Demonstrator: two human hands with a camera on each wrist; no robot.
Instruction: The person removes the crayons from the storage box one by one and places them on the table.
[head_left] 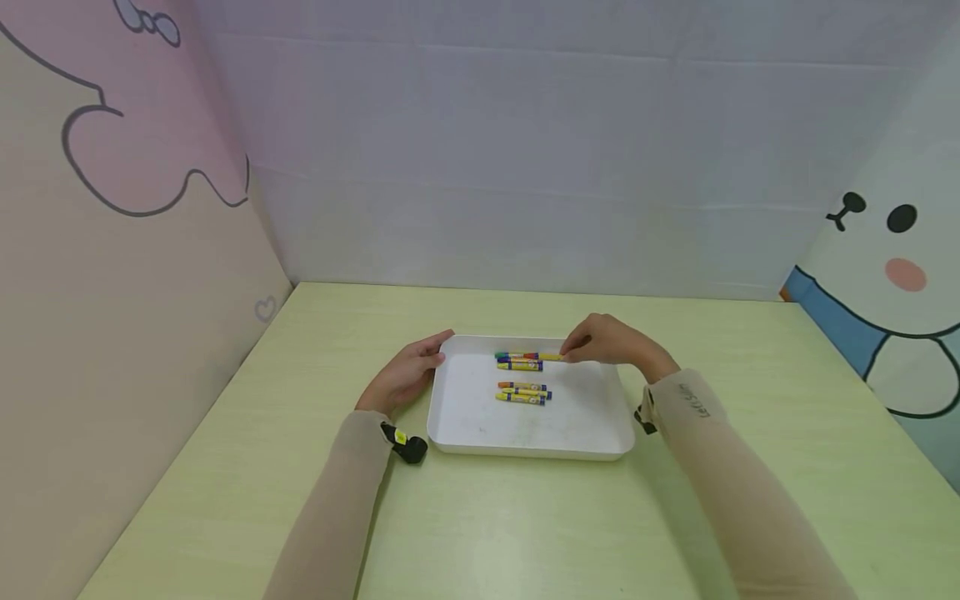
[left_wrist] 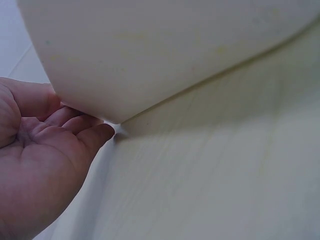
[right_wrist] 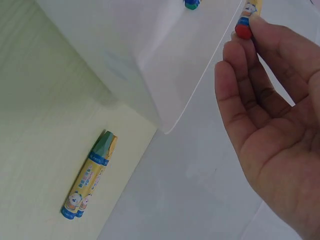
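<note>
My left hand [head_left: 405, 375] grips the left edge of a white tray [head_left: 465, 425], its thumb at the rim and its fingertips under the edge in the left wrist view. Above the tray's far right part, my right hand [head_left: 611, 340] pinches a yellow-wrapped crayon [head_left: 552, 357] between thumb and fingers. The right wrist view shows this crayon's red end [right_wrist: 243, 32]. Inside the tray, one group of crayons [head_left: 520, 366] lies close by the held crayon. A second group [head_left: 525, 393], orange and yellow, lies nearer the tray's middle.
Two more crayons [right_wrist: 90, 175], one green-tipped, lie side by side on the table outside the tray in the right wrist view. The pale tabletop [head_left: 480, 517] meets a light back wall [head_left: 480, 208]. Printed side walls stand left and right.
</note>
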